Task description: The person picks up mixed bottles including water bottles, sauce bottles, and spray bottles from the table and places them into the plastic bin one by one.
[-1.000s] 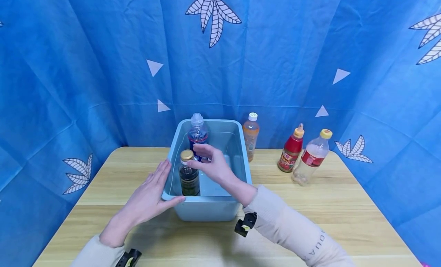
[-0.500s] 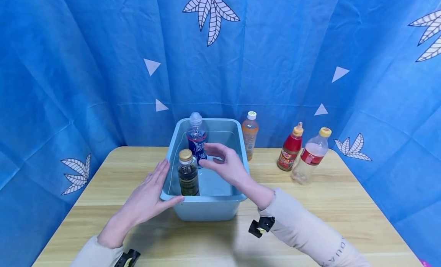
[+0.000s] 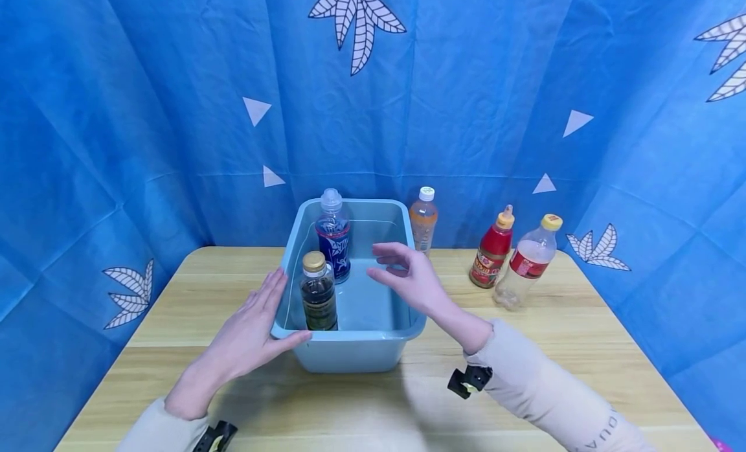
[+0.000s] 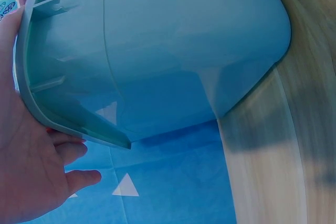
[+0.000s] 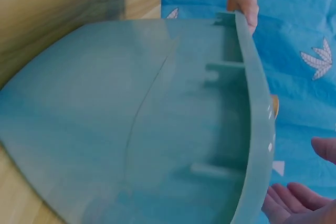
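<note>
A light blue plastic bin (image 3: 361,351) stands on the wooden table. My left hand (image 3: 250,335) rests on its near left corner, fingers straight along the left rim and thumb on the front rim. Inside, toward the left, stand a dark-filled bottle with a gold cap (image 3: 319,303) and, behind it, a blue-labelled bottle with a clear cap (image 3: 333,241). Over the right part of the bin hovers my right hand (image 3: 416,280), fingers loosely bent with nothing between them. The right wrist view shows this hand (image 5: 310,208) beyond the bin's rim, thumb and fingers apart.
Right behind the bin's right wall stands a bottle of orange drink (image 3: 423,222). Farther right are a red sauce bottle (image 3: 492,254) with a nozzle cap and a clear bottle (image 3: 529,264) with a yellow cap. A blue curtain (image 3: 489,83) hangs behind the table (image 3: 583,335).
My right hand has moved right, away from the gold-capped bottle, toward the bin's right side. The left hand has stayed on the rim, and both bottles inside stand where they were.
</note>
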`<state>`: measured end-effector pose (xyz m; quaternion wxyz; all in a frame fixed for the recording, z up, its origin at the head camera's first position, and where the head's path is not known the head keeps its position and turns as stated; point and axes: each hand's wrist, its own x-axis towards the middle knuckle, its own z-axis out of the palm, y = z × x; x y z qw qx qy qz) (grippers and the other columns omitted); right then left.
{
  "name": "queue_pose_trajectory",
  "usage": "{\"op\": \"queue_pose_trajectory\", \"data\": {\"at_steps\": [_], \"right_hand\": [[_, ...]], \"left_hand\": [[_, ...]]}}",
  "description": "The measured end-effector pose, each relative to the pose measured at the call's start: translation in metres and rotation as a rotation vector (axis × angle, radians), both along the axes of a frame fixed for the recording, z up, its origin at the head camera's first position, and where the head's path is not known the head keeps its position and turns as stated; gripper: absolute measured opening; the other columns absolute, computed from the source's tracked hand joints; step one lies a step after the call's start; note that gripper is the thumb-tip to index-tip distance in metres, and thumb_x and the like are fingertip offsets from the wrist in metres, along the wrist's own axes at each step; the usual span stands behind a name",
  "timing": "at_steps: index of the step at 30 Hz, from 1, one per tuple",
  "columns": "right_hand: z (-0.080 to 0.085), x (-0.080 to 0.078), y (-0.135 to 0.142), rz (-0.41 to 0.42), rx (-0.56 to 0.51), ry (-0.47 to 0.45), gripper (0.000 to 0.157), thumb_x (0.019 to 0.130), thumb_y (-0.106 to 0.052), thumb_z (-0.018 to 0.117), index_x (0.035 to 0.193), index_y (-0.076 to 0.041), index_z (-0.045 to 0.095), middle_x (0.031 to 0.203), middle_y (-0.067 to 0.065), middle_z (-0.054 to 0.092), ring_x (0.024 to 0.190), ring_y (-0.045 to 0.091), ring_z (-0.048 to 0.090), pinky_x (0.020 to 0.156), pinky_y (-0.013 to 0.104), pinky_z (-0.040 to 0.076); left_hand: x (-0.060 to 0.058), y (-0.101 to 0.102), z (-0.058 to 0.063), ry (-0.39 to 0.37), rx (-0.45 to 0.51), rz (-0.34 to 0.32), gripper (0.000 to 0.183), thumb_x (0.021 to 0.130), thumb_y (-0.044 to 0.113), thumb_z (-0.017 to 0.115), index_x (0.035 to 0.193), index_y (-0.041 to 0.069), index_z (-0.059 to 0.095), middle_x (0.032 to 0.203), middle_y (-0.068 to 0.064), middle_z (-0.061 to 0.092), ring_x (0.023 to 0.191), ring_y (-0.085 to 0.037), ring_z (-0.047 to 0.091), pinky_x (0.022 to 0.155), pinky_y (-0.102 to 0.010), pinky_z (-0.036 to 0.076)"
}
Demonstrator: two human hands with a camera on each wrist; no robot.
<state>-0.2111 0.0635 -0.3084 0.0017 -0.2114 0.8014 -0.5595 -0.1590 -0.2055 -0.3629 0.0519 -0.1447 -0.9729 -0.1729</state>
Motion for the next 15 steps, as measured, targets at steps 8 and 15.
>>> {"op": "queue_pose_trajectory", "data": {"at_steps": [8, 15], "right_hand": [[-0.007, -0.011, 0.017, -0.055, 0.026, 0.042, 0.036, 0.082, -0.014, 0.064, 0.115, -0.003, 0.056, 0.111, 0.011, 0.058, 0.099, 0.023, 0.056, 0.082, 0.032, 0.048], [-0.01, -0.022, 0.031, -0.117, 0.046, 0.108, 0.036, 0.082, -0.016, 0.064, 0.114, -0.003, 0.056, 0.106, 0.012, 0.06, 0.094, 0.022, 0.058, 0.08, 0.035, 0.049]], "left_hand": [[-0.001, 0.0, 0.0, -0.007, 0.002, 0.005, 0.103, 0.073, 0.068, 0.049, 0.143, 0.005, 0.007, 0.147, -0.013, 0.007, 0.133, -0.03, 0.009, 0.102, -0.052, 0.019], [-0.001, 0.0, 0.0, -0.006, -0.001, 0.005, 0.104, 0.072, 0.071, 0.047, 0.143, 0.006, 0.007, 0.147, -0.013, 0.007, 0.133, -0.029, 0.009, 0.102, -0.052, 0.019]]}}
